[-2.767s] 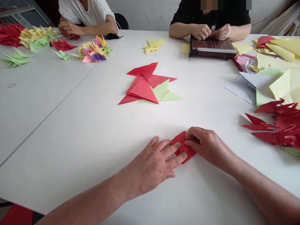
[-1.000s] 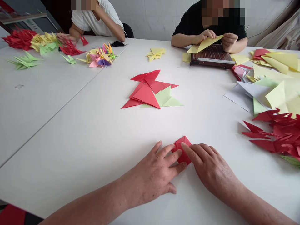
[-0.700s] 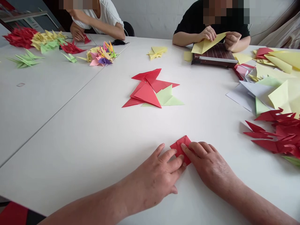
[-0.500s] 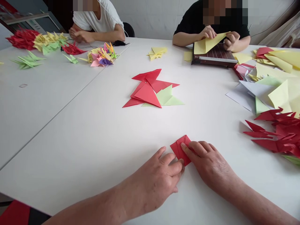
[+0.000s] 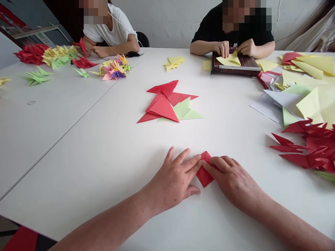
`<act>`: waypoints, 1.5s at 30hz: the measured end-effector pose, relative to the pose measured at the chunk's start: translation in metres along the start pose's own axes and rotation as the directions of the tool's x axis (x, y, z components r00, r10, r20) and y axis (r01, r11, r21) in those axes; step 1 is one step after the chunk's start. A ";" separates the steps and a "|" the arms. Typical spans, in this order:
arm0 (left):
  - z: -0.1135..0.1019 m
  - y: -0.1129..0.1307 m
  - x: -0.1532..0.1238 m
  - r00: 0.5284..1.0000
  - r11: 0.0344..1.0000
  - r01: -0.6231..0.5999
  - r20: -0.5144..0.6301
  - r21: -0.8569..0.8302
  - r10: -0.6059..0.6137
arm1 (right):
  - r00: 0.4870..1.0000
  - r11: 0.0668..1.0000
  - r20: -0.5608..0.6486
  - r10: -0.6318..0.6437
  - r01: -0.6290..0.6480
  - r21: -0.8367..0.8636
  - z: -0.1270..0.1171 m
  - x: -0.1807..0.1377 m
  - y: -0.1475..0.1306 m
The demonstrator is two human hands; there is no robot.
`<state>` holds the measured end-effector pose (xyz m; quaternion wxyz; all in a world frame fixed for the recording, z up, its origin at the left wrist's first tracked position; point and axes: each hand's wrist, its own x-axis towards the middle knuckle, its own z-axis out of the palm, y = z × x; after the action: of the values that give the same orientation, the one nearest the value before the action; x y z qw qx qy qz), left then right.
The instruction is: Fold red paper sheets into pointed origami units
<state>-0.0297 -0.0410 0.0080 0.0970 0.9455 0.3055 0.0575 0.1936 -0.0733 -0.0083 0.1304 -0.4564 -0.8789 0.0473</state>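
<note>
A small folded red paper point(image 5: 204, 174) lies flat on the white table point(image 5: 104, 153) near the front edge. My left hand point(image 5: 174, 179) lies flat with fingers stretched out, its fingertips pressing on the paper's left edge. My right hand point(image 5: 232, 179) rests on the paper's right side, fingers extended and pressing it down. Part of the paper is hidden under both hands.
A heap of red and green folded triangles point(image 5: 169, 103) lies mid-table. Red folded shapes point(image 5: 310, 148) and loose yellow, green and white sheets point(image 5: 300, 94) sit at right. Two people across fold paper; one works on a paper cutter point(image 5: 235, 66). Coloured folded pieces point(image 5: 112, 68) lie far left.
My left hand has opened out flat and slid forward over the red paper's left edge. The person opposite lowered a yellow sheet onto the cutter. The view shifted slightly.
</note>
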 end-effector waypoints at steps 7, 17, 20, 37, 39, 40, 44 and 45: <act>0.000 -0.004 -0.006 0.996 0.998 -0.057 0.061 -0.003 0.057 | 1.000 0.996 0.002 0.013 -0.013 0.085 -0.001 0.000 0.008; 0.000 0.000 -0.012 0.993 0.996 -0.080 0.080 -0.032 0.083 | 1.000 0.989 -0.017 0.003 -0.001 0.148 -0.005 0.006 0.016; -0.001 0.001 -0.012 0.994 0.996 -0.071 0.082 -0.051 0.075 | 0.997 0.989 -0.072 -0.008 0.018 0.147 -0.007 0.004 0.028; -0.010 0.006 -0.010 0.997 0.983 0.004 0.071 -0.182 0.010 | 0.846 0.838 -0.053 0.531 -0.515 0.179 -0.006 0.002 -0.007; -0.010 0.005 -0.004 0.999 0.969 0.034 -0.016 -0.243 -0.039 | 0.831 0.815 -0.012 0.556 -0.542 0.203 -0.008 0.007 -0.012; -0.009 0.004 0.000 0.994 0.958 0.059 -0.068 -0.281 -0.081 | 0.826 0.806 -0.002 0.564 -0.550 0.218 -0.009 0.008 -0.014; -0.009 0.002 0.024 0.935 0.903 0.254 -0.152 -0.347 -0.321 | 0.819 0.793 -0.009 0.574 -0.553 0.255 -0.011 0.008 -0.019; -0.010 0.002 0.031 0.930 0.890 0.292 -0.112 -0.350 -0.349 | 0.820 0.793 -0.014 0.573 -0.550 0.262 -0.012 0.007 -0.019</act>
<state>-0.0058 -0.0229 0.0193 0.2340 0.8438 0.4512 0.1721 0.1778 -0.0788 0.0081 0.2067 -0.6785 -0.6838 0.1712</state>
